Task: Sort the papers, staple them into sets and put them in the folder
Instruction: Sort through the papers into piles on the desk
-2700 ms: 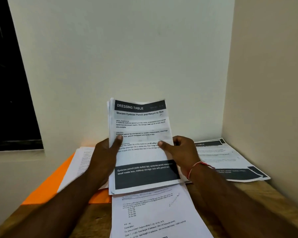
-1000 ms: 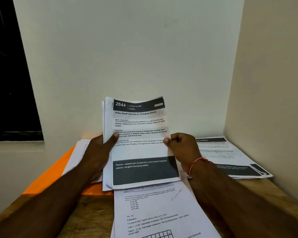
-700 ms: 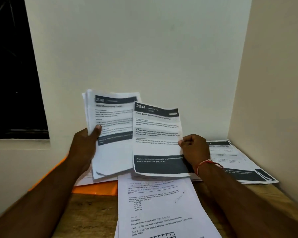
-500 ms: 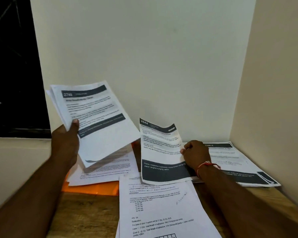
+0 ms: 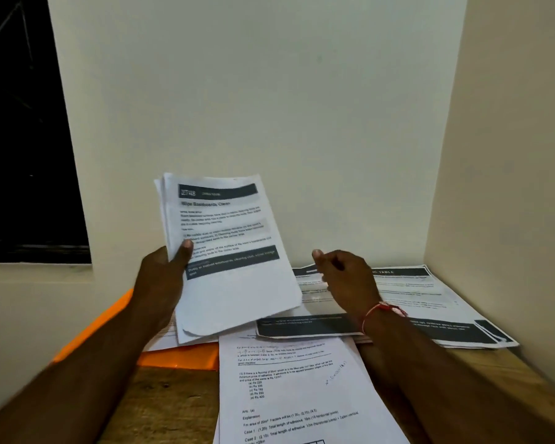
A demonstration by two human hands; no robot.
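"What's on the table (image 5: 173, 408)?"

"I see a sheet of sums (image 5: 295, 395) nearest me. There are printed sheets (image 5: 430, 299) spread at the right, and an orange folder (image 5: 180, 358) at the left under more paper."

"And the hands?"

"The left hand (image 5: 161, 283) grips a stack (image 5: 234, 257) raised above the folder, thumb on its front page. The right hand (image 5: 350, 277) hovers over the printed sheets, fingers loosely curled, holding nothing."

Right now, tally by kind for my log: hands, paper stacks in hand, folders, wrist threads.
Hands: 2, left hand and right hand
Held paper stack: 1
Orange folder: 1
Red wrist thread: 1
Total: 5
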